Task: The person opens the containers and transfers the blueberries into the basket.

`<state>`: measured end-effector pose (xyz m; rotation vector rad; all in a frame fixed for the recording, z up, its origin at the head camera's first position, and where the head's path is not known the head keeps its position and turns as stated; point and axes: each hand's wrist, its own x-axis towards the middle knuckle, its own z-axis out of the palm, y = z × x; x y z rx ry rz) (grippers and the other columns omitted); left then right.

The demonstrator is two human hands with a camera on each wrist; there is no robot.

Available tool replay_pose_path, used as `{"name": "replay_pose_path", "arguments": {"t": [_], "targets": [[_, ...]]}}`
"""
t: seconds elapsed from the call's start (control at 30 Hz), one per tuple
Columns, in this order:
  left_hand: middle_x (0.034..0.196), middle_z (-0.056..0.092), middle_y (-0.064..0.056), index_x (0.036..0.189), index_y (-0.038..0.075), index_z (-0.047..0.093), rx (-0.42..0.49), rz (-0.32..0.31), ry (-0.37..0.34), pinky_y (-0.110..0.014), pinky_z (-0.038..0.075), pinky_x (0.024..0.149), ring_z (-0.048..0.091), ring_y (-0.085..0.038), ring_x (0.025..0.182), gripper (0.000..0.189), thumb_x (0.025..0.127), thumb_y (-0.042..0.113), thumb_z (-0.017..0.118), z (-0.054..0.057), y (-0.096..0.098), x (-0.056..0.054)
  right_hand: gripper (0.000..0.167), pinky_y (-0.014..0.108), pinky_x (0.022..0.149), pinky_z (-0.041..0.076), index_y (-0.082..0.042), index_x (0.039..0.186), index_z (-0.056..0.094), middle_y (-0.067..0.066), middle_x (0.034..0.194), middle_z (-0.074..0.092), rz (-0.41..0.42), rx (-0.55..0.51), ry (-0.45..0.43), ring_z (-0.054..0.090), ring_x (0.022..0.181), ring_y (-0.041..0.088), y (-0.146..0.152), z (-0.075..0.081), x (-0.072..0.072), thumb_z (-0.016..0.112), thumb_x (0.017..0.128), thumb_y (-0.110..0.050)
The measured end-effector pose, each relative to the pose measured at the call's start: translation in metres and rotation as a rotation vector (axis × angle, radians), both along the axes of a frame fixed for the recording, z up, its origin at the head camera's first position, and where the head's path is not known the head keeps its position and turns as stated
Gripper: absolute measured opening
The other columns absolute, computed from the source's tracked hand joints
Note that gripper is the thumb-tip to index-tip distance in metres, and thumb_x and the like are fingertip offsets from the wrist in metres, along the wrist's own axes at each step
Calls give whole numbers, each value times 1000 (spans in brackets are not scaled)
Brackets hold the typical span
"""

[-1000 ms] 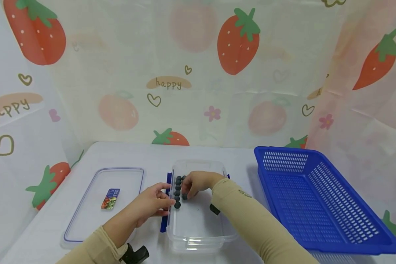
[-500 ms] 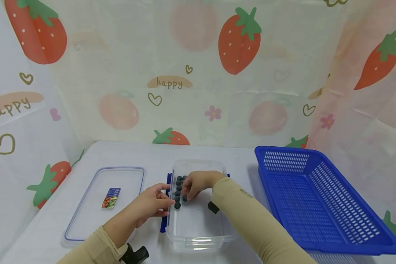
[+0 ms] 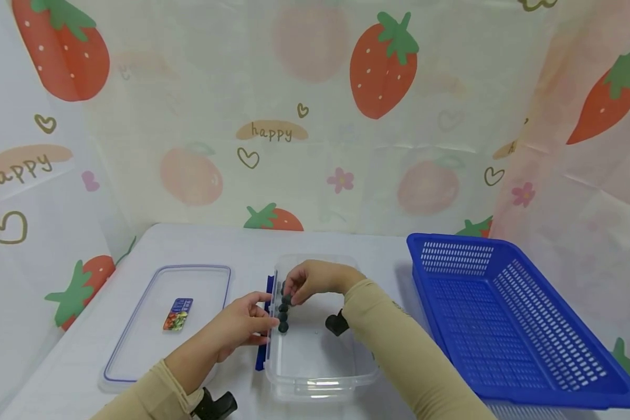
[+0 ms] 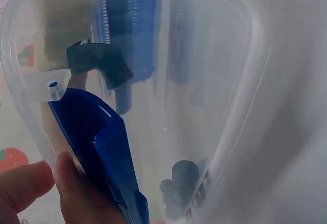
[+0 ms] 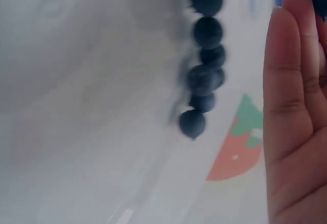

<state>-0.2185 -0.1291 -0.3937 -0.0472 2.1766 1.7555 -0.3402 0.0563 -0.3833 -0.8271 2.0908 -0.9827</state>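
Observation:
A clear plastic storage box (image 3: 320,361) stands mid-table with dark blueberries (image 3: 283,317) lined up along its inner left wall. In the right wrist view the blueberries (image 5: 208,32) form a close, slightly crooked row. My right hand (image 3: 315,280) reaches over the box and pinches one blueberry at its fingertips, above the row; a dark blue edge shows between the fingers (image 5: 283,71). My left hand (image 3: 241,319) holds the box's left rim, thumb over the edge and other fingers outside by the blue latch (image 4: 97,137).
To the left lies a clear lid (image 3: 131,344) with a blue seal and a fruit-printed label (image 3: 178,314). A large blue perforated basket (image 3: 504,326) stands on the right. Behind the white table (image 3: 215,245) hangs a strawberry-patterned cloth (image 3: 325,87).
My right hand has lifted away from the near part of the second row, moving up and slightly left with a blueberry. My left hand stays at the rim.

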Motion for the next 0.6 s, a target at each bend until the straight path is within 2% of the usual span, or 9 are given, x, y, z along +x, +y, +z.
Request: {"name": "replay_pose_path", "arguments": {"t": [0.17,0.3,0.6], "targets": [[88,57,-11,132,10,41,0,8,-6,-33,55,68,58,-20,74,58,81,15,69,-1,0,-1,16,28,77,52,-3,94,65,6,82,64,-16,-34,51,58,78,16,3,12,0,69,79,-3],[88,57,-11,133,10,41,-6,6,-6,-32,55,68,58,-20,74,60,81,16,69,0,1,-2,16,31,79,52,-4,94,65,6,85,64,-39,-71,84,59,79,18,10,27,1,69,79,-4],[89,57,-11,134,10,40,-44,12,-13,-32,55,68,57,-20,75,63,79,18,70,0,3,1,14,32,83,51,-4,95,62,11,90,65,-90,-193,194,62,88,28,42,85,9,67,81,-4]]}}
